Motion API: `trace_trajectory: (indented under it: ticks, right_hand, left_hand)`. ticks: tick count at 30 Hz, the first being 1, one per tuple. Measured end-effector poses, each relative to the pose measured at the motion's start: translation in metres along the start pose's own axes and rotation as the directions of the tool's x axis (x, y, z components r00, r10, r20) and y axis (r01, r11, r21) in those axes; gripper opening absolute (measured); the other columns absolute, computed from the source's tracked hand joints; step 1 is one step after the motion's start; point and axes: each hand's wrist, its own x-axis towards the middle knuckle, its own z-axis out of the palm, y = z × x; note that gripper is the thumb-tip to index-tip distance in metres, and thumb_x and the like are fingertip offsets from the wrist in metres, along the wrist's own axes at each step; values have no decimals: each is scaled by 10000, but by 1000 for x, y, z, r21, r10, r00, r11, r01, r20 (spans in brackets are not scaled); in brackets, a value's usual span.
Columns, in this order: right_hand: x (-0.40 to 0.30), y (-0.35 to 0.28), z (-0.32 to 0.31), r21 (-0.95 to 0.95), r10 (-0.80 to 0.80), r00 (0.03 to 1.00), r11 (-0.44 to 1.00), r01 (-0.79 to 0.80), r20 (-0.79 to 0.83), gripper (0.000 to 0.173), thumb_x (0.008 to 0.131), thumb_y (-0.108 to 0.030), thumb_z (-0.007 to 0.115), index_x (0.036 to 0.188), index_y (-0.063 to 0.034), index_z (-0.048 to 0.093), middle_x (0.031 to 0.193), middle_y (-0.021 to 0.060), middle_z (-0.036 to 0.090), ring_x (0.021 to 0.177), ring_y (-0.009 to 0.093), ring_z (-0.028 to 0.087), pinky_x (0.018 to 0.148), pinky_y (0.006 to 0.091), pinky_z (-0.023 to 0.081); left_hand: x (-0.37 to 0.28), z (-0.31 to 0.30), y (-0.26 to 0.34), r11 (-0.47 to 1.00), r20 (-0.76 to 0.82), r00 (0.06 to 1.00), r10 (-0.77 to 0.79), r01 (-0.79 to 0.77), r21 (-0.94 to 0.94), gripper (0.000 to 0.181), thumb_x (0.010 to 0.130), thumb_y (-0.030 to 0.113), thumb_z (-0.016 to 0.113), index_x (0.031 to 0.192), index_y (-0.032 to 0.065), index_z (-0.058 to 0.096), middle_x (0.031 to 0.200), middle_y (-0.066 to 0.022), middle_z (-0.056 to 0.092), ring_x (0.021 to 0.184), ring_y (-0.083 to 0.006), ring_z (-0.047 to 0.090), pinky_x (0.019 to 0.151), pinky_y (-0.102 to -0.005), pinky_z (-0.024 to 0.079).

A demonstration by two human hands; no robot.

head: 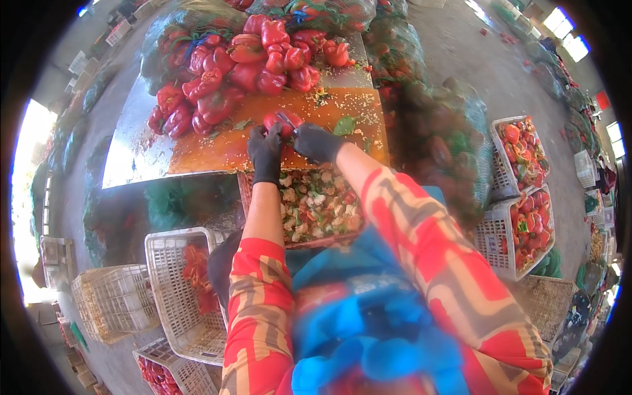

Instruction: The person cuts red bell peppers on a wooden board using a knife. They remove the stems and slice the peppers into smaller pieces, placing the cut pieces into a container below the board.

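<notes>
My left hand (pixel 265 152), in a dark glove, holds a red bell pepper (pixel 273 120) on an orange-brown cutting board (pixel 306 105). In my right hand (pixel 316 142), also gloved, is a knife (pixel 285 118), its blade lying across the top of the pepper; its handle is mostly hidden by the fingers. Beyond my hands a heap of red bell peppers (pixel 247 74) rests on the board and the metal tabletop (pixel 133 153). Seeds and a green leaf (pixel 345 125) lie on the board. Below the board's near edge, a container of pepper cores (pixel 321 207) shows between my forearms.
Mesh sacks of peppers (pixel 424 143) stand along the right side of the table, with others behind the heap. At the lower left a white plastic crate (pixel 185 296) holds red pepper pieces. Two white crates (pixel 498 242) filled with peppers stand at the right.
</notes>
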Motion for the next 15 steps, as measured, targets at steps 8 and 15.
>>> trace_trajectory:
  ticks: [8,15]
  right_hand:
    - [-46,-5,32,-111,302,950,950,-292,81,361,823,-216,550,1052,55,616,1072,298,611,1019,387,611,851,426,491]
    - [-118,13,23,-8,236,966,972,-237,109,333,839,-250,520,966,44,610,994,283,618,961,415,599,831,468,466]
  left_hand:
    - [-27,17,35,904,-284,957,57,71,422,578,798,495,623,1120,19,561,1090,-287,585,1035,-440,549,875,-504,430]
    - [-28,11,25,852,-93,987,134,-67,519,579,826,503,597,1222,86,528,1163,-286,558,1063,-435,538,906,-501,420]
